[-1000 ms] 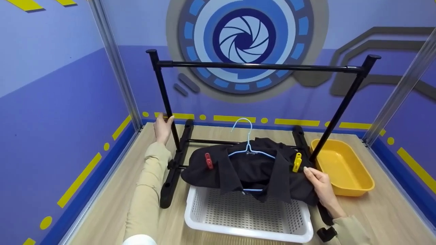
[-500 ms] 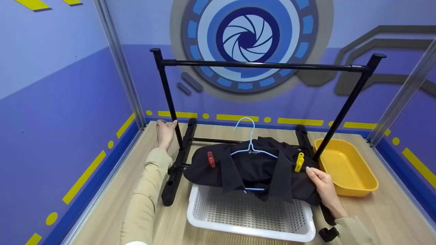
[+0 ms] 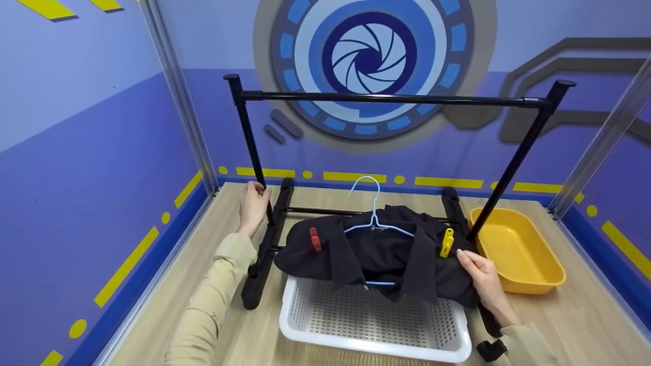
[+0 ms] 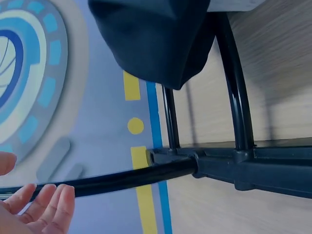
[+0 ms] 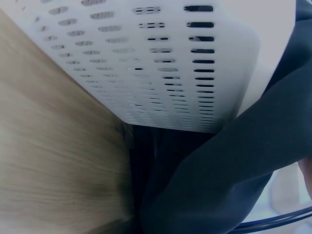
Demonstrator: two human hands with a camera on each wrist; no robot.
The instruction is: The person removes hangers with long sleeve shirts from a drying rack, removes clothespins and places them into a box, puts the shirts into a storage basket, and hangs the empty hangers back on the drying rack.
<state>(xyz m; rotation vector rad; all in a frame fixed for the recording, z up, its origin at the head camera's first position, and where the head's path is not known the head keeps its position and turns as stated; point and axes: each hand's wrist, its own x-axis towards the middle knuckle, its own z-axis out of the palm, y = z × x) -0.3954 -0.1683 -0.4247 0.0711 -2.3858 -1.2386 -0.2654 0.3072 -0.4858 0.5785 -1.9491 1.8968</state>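
Observation:
A black collared shirt [image 3: 376, 259] lies over a white perforated basket [image 3: 374, 343], with a blue wire hanger [image 3: 375, 213] in its collar. On its shoulders sit a red clothespin [image 3: 315, 239] and a yellow clothespin [image 3: 447, 243]. My right hand [image 3: 483, 282] pinches the shirt beside the yellow one; only a sliver of that hand shows in the right wrist view, where cloth hangs past the basket. Beside the left post of a black garment rack [image 3: 396, 99] is my left hand [image 3: 254, 207]. Its fingers [image 4: 63, 207] look loosely extended at the post in the left wrist view, thumb apart.
A yellow tub [image 3: 513, 249] stands at the right, close to the rack's right post. Both rack feet rest on the wooden table [image 3: 569, 325], with crossbars between them behind the shirt. Printed walls [image 3: 112, 168] enclose the back and sides.
My left hand has shifted rightward and slightly down along the rack's left post. My right hand keeps its pinch on the shirt, and the shirt and hanger stay in place.

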